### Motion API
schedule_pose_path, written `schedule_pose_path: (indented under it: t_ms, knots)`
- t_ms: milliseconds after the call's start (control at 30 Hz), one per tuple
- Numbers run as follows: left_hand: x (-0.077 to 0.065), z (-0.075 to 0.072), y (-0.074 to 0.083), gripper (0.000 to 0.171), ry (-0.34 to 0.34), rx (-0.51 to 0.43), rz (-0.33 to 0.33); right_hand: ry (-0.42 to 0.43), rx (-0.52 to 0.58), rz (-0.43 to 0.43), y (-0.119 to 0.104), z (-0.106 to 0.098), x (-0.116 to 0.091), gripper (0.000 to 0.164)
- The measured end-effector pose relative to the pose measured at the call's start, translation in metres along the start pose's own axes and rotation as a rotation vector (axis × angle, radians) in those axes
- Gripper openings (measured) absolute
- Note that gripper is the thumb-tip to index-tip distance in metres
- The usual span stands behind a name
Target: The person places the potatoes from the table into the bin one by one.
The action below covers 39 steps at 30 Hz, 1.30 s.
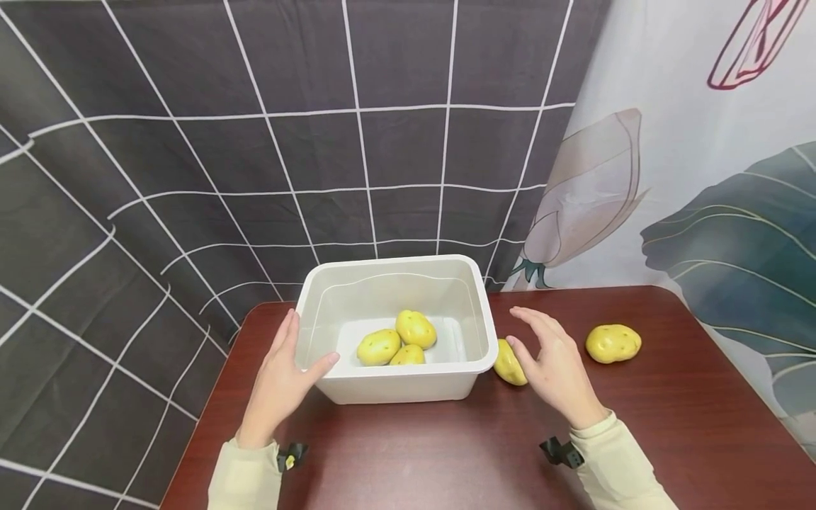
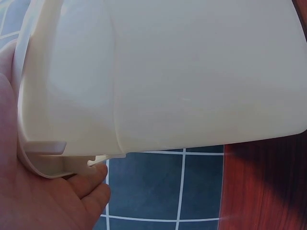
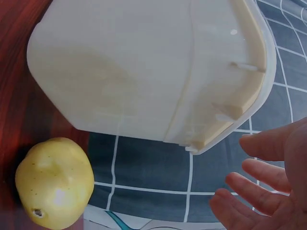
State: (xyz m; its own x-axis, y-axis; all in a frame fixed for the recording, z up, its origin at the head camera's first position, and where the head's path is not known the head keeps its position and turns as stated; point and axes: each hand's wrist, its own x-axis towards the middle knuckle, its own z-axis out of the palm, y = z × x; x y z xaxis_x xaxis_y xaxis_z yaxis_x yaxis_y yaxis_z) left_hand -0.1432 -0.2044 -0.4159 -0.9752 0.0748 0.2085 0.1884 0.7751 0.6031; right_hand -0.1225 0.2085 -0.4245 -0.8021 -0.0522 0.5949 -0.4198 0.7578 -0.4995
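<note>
A white plastic bin (image 1: 395,388) stands on the table with three yellow potatoes (image 1: 416,330) inside. My left hand (image 1: 280,382) holds its left rim at the near corner, thumb over the edge; the left wrist view shows the fingertips beneath the lip. Off the bin's right side, my right hand (image 1: 553,365) hovers with fingers spread and nothing in them. A potato (image 1: 508,363) lies between that hand and the bin, partly covered by the thumb in the head view. In the right wrist view, this potato (image 3: 55,183) sits apart from the fingers.
Another potato (image 1: 613,343) lies farther right on the dark red wooden table (image 1: 408,453). A dark curtain (image 1: 408,149) with white grid lines hangs behind and to the left. At the right hangs a pale floral curtain (image 1: 669,163).
</note>
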Motion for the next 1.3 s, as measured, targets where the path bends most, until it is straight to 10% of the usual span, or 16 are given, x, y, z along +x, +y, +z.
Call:
schedule_pose_path:
  t_ms: [1300]
  knots:
    - [-0.001, -0.001, 0.001, 0.102, 0.001, 0.005, 0.014, -0.158, -0.021, 0.118, 0.028, 0.020, -0.026, 0.052]
